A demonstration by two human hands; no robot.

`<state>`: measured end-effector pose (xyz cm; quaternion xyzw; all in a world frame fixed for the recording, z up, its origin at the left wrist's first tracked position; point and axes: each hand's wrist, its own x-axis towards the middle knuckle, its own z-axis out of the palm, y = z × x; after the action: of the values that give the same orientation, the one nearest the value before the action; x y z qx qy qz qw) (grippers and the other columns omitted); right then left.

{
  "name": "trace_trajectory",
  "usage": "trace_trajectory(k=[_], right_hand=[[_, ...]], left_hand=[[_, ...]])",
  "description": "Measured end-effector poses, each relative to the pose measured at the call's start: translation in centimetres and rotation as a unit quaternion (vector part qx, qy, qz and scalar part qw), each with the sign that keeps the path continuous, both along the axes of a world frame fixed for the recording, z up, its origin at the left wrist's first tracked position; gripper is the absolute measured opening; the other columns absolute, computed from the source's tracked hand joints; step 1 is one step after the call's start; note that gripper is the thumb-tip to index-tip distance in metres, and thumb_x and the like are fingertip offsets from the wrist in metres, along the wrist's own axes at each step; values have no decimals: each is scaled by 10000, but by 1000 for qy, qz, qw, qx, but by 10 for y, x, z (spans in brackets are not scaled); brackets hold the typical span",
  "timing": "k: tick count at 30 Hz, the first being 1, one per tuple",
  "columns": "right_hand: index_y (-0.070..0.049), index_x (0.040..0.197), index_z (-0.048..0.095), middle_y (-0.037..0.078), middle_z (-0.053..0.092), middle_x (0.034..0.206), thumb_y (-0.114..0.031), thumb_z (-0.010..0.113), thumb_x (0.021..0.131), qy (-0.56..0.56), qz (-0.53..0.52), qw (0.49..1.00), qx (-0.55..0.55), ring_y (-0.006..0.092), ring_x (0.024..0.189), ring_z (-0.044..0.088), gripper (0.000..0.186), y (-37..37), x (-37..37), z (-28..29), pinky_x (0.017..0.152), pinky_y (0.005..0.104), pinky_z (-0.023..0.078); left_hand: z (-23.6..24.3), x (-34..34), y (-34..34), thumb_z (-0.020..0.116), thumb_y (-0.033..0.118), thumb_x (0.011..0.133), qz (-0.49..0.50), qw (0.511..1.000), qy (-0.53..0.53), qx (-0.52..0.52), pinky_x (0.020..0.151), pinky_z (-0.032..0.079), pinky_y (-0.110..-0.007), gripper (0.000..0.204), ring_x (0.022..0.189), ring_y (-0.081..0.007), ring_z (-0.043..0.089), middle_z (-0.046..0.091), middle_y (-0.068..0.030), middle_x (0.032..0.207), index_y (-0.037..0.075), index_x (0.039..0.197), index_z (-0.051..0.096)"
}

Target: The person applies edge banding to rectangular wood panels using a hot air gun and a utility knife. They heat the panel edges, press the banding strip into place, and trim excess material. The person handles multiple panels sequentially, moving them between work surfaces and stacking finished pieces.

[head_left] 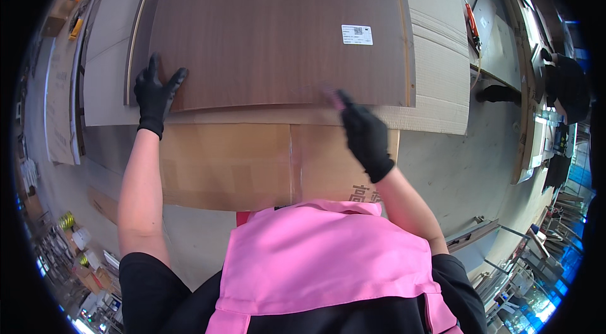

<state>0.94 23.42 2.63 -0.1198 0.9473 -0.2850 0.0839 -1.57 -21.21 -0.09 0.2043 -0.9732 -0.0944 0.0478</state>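
Panel: flat dark wood-grain board (271, 31) (white label) on corrugated cardboard (435, 82)
Left hand (154, 94): black-gloved, fingers spread flat on its corner
Right hand (366, 135): gloved, pinching a small pink tool (333, 99)

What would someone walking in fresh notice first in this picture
The big dark brown wood-grain panel fills the upper middle, lying on sheets of cardboard with a small white label near its right side. Two black-gloved hands stand out against it: the left hand spread flat on its lower left corner, the right hand at its lower edge with something small and pink at the fingertips. A bright pink apron fills the bottom.
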Motion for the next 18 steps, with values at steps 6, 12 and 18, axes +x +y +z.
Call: trace_trajectory(k=[6,12,18], right_hand=[[-193,1352,487,110,621,783,-121,519,871,75,50,993,73,300,637,620,488,22,0,-12,553,428,493],[-203,1355,489,109,615,764,-137,514,886,104,-46,987,111,314,620,622,474,14,-2,-14,534,442,490],[-217,1339,503,120,619,761,-174,478,918,64,61,994,70,321,627,625,424,1,5,-18,546,453,492]], left_hand=[[1,5,20,650,711,708,12,1000,7,-9,1025,346,-476,948,1199,-412,437,417,-251,1324,182,1444,369],[7,15,37,650,706,711,7,1000,20,-4,1006,357,-471,941,1170,-404,455,441,-247,1290,173,1437,378],[6,22,49,665,685,716,5,999,27,-20,979,376,-467,930,1127,-392,477,466,-244,1236,149,1425,393]])
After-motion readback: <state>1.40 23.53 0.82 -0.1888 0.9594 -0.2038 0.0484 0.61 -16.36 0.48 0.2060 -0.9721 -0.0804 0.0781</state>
